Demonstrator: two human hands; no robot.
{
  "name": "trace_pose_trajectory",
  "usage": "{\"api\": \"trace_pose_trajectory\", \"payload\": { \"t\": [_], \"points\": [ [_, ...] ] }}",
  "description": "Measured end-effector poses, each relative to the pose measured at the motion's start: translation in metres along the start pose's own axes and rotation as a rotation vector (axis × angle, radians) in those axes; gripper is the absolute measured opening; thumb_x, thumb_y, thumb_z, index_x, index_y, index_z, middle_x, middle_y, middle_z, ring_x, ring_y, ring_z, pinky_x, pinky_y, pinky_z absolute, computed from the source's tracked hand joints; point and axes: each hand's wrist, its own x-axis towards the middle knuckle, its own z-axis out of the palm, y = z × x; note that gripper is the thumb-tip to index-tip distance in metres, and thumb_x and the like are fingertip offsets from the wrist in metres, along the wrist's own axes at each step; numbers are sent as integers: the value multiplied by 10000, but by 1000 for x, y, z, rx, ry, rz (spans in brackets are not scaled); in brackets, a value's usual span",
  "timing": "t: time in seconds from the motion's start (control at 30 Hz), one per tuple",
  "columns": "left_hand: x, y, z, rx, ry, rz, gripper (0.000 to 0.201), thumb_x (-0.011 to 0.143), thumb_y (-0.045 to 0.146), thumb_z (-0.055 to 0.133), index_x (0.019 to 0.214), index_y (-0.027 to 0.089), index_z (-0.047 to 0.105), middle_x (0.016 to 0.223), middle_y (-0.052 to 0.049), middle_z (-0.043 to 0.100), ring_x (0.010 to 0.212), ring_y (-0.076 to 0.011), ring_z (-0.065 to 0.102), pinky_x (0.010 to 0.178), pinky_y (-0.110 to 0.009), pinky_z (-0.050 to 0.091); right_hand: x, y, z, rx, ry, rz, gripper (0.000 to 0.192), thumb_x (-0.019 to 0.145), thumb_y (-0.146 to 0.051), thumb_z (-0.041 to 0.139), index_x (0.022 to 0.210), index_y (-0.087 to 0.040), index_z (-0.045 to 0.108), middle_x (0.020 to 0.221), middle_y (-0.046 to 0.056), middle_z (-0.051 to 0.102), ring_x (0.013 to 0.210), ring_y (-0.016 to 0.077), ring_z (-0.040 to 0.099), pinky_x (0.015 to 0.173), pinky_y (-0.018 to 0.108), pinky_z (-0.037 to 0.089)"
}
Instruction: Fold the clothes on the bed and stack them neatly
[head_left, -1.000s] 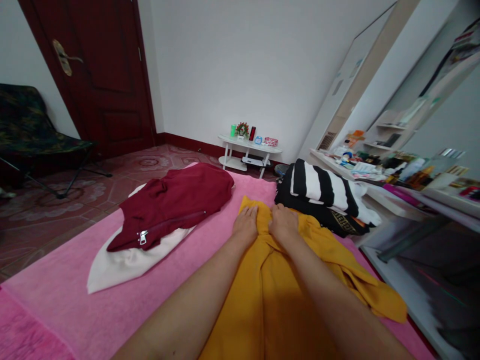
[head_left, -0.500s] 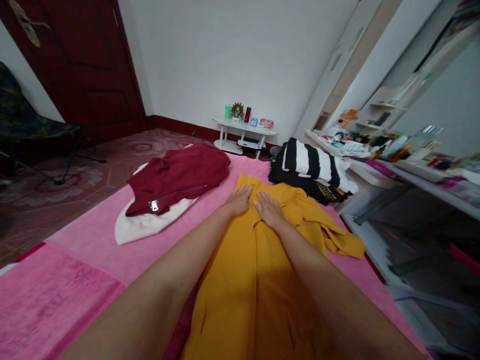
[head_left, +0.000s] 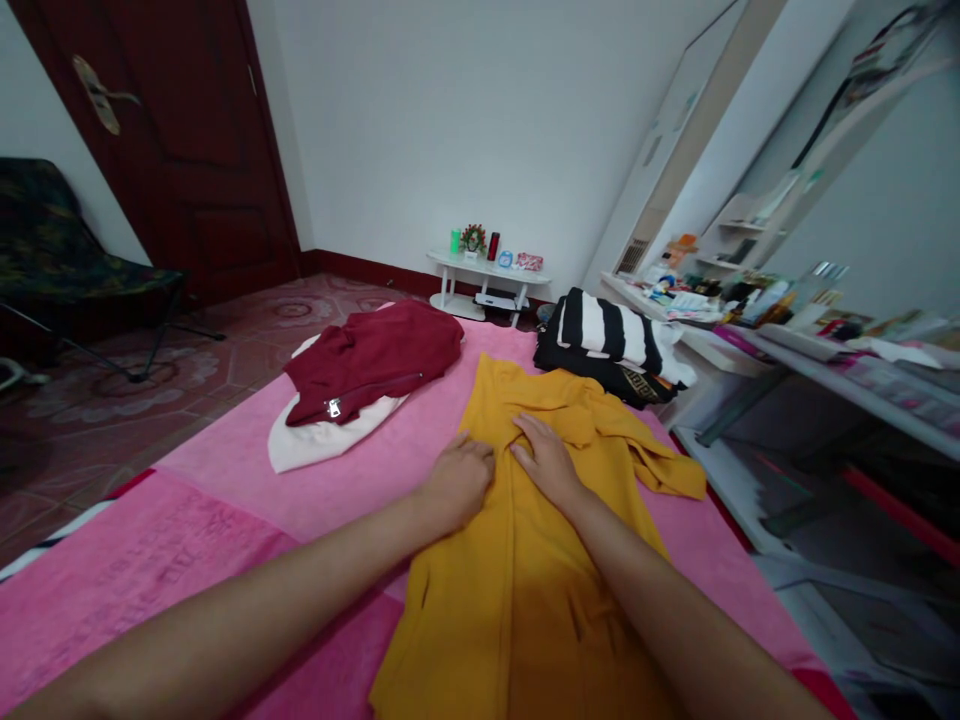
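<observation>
Two hands (head_left: 499, 475) on soft yellow cloth (head_left: 517, 590)

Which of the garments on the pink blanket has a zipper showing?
The dark red garment, lying on a white one left of the yellow garment; a metal zipper pull shows at its near edge.
</observation>
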Motion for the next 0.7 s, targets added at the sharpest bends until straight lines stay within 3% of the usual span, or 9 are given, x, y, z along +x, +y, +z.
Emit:
{"api": "trace_pose_trajectory", "payload": {
  "t": [0.07, 0.13, 0.2, 0.37, 0.47, 0.53, 0.7],
  "points": [
    [-10, 21, -11, 1, -5, -49, 333, 887, 349, 394, 900, 158, 667, 962, -148, 665, 962, -272, 608, 910, -405, 397, 2, -4, 1, -4, 76, 11, 370, 836, -246, 514, 1191, -166, 577, 1299, 119, 512, 1207, 225, 463, 1027, 405, 372],
    [-15, 37, -17, -8, -30, -131, 416, 829, 522, 454, 862, 164, 664, 880, -151, 667, 845, -291, 626, 767, -393, 449, 4, -9, 0, 2, 136, -13, 301, 829, -221, 522, 1110, -191, 623, 1250, 102, 521, 1159, 218, 483, 984, 380, 409],
    [-15, 44, -18, 4, -81, -205, 430, 753, 560, 528, 854, 164, 663, 821, -148, 673, 767, -297, 634, 681, -375, 459, 5, -13, -2, 8, 148, -65, 247, 830, -189, 514, 1029, -213, 658, 1169, 84, 546, 1096, 209, 504, 937, 358, 437],
    [-7, 40, -14, -71, -104, -213, 192, 751, 280, 498, 768, 194, 668, 750, -97, 689, 696, -237, 640, 614, -304, 436, 7, -14, -7, 24, 187, -110, 228, 832, -147, 489, 921, -221, 685, 1042, 69, 578, 1008, 204, 523, 873, 337, 452],
    [-5, 35, -16, -220, -74, -187, 193, 755, 251, 482, 757, 208, 670, 731, -51, 693, 643, -181, 621, 570, -255, 408, 7, -12, -8, 23, 279, -68, 261, 831, -129, 461, 959, -217, 670, 1078, 72, 571, 1030, 204, 514, 893, 344, 432],
    [-4, 34, -19, -254, -91, -174, 190, 750, 245, 494, 756, 206, 680, 727, -38, 696, 629, -162, 611, 560, -239, 397, 7, -12, -8, -2, 267, -41, 269, 797, -102, 459, 933, -213, 664, 1064, 65, 587, 1031, 207, 514, 899, 345, 419],
    [23, 24, -22, -250, -351, -117, 165, 719, 259, 554, 674, 183, 693, 653, -25, 677, 574, -149, 584, 521, -223, 388, 8, -13, -8, -39, 145, 28, 267, 721, -70, 456, 847, -218, 640, 966, 33, 637, 953, 200, 550, 852, 324, 415]
  ]
}}
